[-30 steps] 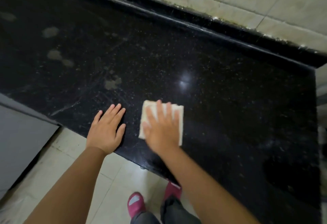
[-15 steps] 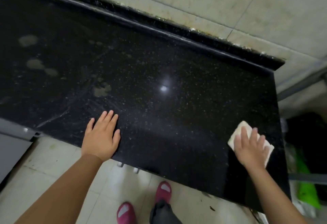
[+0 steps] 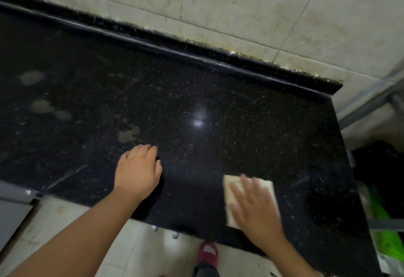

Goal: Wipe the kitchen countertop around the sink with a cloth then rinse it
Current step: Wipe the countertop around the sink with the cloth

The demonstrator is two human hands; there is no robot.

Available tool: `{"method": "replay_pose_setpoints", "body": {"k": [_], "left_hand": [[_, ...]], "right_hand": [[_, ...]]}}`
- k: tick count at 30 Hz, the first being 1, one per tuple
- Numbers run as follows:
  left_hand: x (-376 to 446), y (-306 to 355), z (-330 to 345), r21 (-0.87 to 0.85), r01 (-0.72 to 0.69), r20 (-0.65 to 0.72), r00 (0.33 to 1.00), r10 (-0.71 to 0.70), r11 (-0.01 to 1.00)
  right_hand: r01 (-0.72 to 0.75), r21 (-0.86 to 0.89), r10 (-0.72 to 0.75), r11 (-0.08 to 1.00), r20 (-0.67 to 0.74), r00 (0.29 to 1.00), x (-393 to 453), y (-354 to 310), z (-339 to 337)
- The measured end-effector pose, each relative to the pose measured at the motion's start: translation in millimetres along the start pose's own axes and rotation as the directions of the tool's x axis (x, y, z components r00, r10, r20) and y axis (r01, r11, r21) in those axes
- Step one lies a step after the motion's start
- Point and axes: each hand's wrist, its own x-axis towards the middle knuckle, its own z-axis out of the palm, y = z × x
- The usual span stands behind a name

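The cloth [image 3: 249,198], a pale, folded rectangle, is pressed flat onto the black countertop [image 3: 218,93] near its front edge, right of centre. It is covered by the right hand [image 3: 254,208], whose fingers are spread and laid straight over it rather than curled round it; the hand is blurred, so finer detail cannot be told. The left hand [image 3: 138,169] is rested on the counter to the left, well apart from the cloth, holding nothing; its fingers appear bent at the knuckles, fingertips on the stone.

The step in hand is judged to be wiping. It would be done well if even pressure were kept through the whole palm, the cloth kept flat and folded, and overlapping strokes carried out to the front edge and right-hand end. Attention would best be turned next to the dull, pale smudges [image 3: 127,133] left of centre and further left, which look dried on and may need firmer rubbing.

The countertop is polished dark stone with fine light speckles, and a ceiling light is mirrored in it. A raised black lip runs along the back, below stained, cream wall tiles [image 3: 218,3]. No sink is shown.
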Motion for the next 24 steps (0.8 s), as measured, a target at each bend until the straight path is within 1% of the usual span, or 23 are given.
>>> {"method": "replay_pose_setpoints", "body": {"k": [1, 3, 4, 5, 7, 10, 13, 14, 16, 18, 19, 20, 22, 24], "left_hand": [[10, 5, -1, 0.003, -0.019, 0.008, 1.000, 0.019, 1.000], [35, 17, 2, -0.011, -0.032, 0.021, 0.999, 0.033, 0.999], [49, 24, 4, -0.028, -0.028, 0.023, 0.999, 0.028, 0.999], [61, 32, 7, -0.039, -0.021, 0.030, 0.999, 0.022, 0.999], [84, 44, 16, -0.031, -0.019, 0.039, 0.999, 0.020, 0.999], [111, 50, 31, 0.003, -0.018, 0.085, 0.996, 0.018, 1.000], [125, 49, 42, 0.015, -0.028, 0.098, 0.995, 0.027, 0.999], [126, 48, 45, 0.002, -0.031, 0.092, 0.995, 0.031, 1.000], [125, 47, 49, -0.026, -0.036, 0.067, 0.997, 0.037, 0.999], [125, 45, 53, -0.052, -0.032, 0.031, 0.999, 0.034, 0.998], [126, 43, 56, -0.048, -0.041, 0.016, 0.999, 0.042, 0.998], [128, 42, 59, -0.035, -0.051, 0.004, 0.999, 0.051, 0.998], [130, 41, 60, -0.012, -0.054, 0.013, 0.998, 0.054, 0.998], [129, 41, 59, 0.007, -0.049, 0.008, 0.999, 0.049, 0.999]], "right_hand": [[-0.097, -0.016, 0.097, 0.995, 0.010, 0.995, -4, 30, -3], [-0.282, -0.041, 0.283, 0.959, 0.032, 0.958, 6, 80, -22], [-0.345, -0.034, 0.346, 0.938, 0.100, 0.933, 18, 99, -32], [-0.408, 0.002, 0.404, 0.913, 0.137, 0.904, 33, 115, -41], [-0.534, 0.080, 0.522, 0.842, 0.130, 0.843, 74, 130, -53], [-0.613, 0.188, 0.611, 0.768, 0.075, 0.788, 142, 141, -68], [-0.620, 0.185, 0.618, 0.763, 0.071, 0.783, 213, 140, -81], [-0.601, 0.190, 0.600, 0.776, 0.072, 0.797, 237, 133, -85], [-0.506, 0.197, 0.501, 0.840, 0.075, 0.862, 282, 106, -92], [-0.315, 0.154, 0.309, 0.936, 0.062, 0.949, 317, 63, -92], [-0.189, 0.126, 0.185, 0.974, 0.047, 0.982, 327, 38, -91], [-0.060, 0.108, 0.058, 0.992, 0.023, 0.998, 332, 14, -90], [0.155, 0.083, -0.158, 0.984, 0.034, 0.987, 319, -22, -88], [0.281, 0.083, -0.286, 0.956, 0.061, 0.956, 287, -26, -80]]}}
